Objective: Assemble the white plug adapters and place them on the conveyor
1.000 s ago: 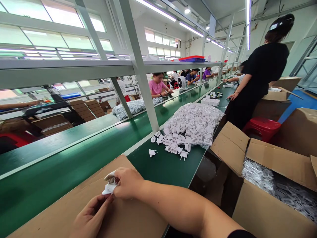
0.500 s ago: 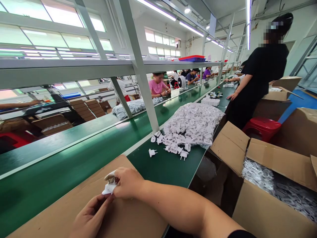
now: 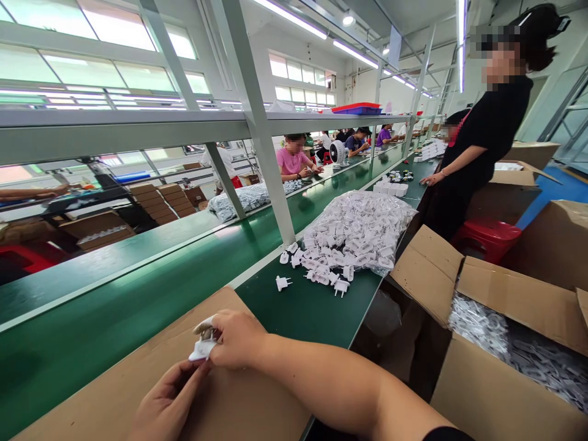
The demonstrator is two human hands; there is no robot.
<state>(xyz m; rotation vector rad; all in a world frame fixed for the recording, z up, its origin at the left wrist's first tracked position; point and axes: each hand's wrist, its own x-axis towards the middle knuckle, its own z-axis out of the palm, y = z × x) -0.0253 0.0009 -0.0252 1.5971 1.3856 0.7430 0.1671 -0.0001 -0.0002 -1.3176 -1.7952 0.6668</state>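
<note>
Between my two hands is a white two-pin plug point(image 3: 202, 350), its metal pins pointing up. My right hand point(image 3: 239, 340) is closed around it, with thumb and fingers at its side and upper end; a pale cover wraps one fingertip. From below, my left hand point(image 3: 177, 395) pinches the plug's lower edge between thumb and forefinger. Both hands are above a brown cardboard sheet point(image 3: 114, 395). Ahead, a single loose plug point(image 3: 282, 283) lies on the green table point(image 3: 316, 312), near a large heap of white plugs point(image 3: 353, 229) partly inside a clear plastic bag.
A metal frame post point(image 3: 271, 177) rises beside the heap. Along the left runs a green conveyor belt point(image 3: 151, 269). At my right stands an open carton point(image 3: 496, 288) holding bagged parts. A person in black point(image 3: 491, 135) stands beyond it by a red stool point(image 3: 489, 236).
The standing person in black has turned and shifted slightly, and another person shows behind. My hands and the plug look unchanged.
</note>
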